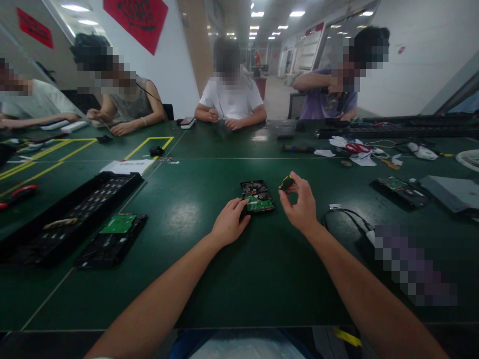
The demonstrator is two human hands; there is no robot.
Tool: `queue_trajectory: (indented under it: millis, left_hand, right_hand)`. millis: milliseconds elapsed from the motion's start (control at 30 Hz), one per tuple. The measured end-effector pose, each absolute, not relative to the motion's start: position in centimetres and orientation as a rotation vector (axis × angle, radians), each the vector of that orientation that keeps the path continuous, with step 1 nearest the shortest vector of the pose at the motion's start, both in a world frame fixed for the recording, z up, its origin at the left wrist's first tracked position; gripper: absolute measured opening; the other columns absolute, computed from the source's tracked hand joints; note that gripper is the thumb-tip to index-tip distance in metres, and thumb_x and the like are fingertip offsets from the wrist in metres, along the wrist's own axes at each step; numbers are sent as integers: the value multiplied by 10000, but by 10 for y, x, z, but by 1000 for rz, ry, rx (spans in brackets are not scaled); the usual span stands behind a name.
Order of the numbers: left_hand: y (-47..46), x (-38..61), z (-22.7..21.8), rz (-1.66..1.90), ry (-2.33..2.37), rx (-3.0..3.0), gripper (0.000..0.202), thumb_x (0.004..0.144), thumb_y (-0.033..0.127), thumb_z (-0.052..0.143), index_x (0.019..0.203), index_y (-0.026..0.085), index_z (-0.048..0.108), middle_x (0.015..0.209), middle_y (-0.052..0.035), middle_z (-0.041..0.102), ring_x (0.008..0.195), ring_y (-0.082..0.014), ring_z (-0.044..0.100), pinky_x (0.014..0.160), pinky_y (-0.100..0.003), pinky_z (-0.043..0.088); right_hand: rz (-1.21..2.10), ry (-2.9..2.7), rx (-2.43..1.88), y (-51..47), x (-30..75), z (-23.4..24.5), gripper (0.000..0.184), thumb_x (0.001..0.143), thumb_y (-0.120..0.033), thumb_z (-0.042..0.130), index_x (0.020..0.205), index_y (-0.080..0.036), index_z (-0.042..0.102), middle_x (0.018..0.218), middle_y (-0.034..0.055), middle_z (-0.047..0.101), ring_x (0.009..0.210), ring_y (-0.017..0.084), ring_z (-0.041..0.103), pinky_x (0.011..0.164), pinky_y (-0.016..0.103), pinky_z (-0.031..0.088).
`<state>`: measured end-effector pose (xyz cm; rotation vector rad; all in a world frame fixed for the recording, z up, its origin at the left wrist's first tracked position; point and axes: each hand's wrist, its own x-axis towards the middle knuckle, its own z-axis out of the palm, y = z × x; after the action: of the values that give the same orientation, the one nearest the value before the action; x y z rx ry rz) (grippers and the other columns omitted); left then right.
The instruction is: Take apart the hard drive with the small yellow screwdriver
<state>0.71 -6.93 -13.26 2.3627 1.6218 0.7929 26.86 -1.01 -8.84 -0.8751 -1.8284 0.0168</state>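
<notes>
A hard drive (257,196) lies on the green table (209,259) with its green circuit board facing up. My left hand (231,222) rests against the drive's near left corner, fingers curled on its edge. My right hand (299,203) hovers just right of the drive, fingers pinched round a small screwdriver (286,182) with a black and yellow handle, held above the table.
Black trays (67,214) and another drive with a green board (119,225) lie at the left. A cable (346,217), more drives (399,189) and scissors (357,147) sit at the right. Several people sit along the far side of the table.
</notes>
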Motion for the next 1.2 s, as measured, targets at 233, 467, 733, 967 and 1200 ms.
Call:
queue_trajectory:
  millis: [233,467,733,967,1200]
  left_hand:
    - [-71,8,-128,781,1621,2346,544,990,338,583,1510,231,464,1504,-139,546,1436,-321,487,1190,-540,435]
    - [-71,8,-128,761,1643,2347,547,990,342,583,1507,201,472,1497,-155,547,1437,-320,481,1200,-517,426]
    - [-72,8,-127,756,1638,2361,534,996,343,571,1501,197,473,1492,-144,550,1428,-306,487,1210,-500,415]
    - [-71,8,-129,763,1637,2352,547,993,343,577,1511,207,465,1499,-145,546,1435,-307,482,1205,-511,417]
    - [-70,7,-130,758,1632,2349,554,993,351,579,1514,205,462,1500,-151,545,1438,-314,476,1198,-516,422]
  right_hand:
    - [36,-1846,-852,-11,268,-86,652,989,-305,622,1582,-344,353,1323,117,577,968,260,665,870,526,646]
    - [20,-1807,-853,-8,270,-89,673,949,-314,698,1550,-325,396,1289,111,559,883,228,646,771,459,657]
    - [33,-1821,-821,-8,269,-90,671,959,-253,664,1562,-312,376,1335,116,560,1010,248,667,873,470,640]
    - [30,-1801,-842,-7,269,-92,692,944,-294,691,1559,-329,375,1323,113,564,978,250,665,838,473,650]
    - [43,-1787,-827,-6,269,-93,682,941,-280,701,1543,-322,382,1341,123,548,1002,255,672,802,459,665]
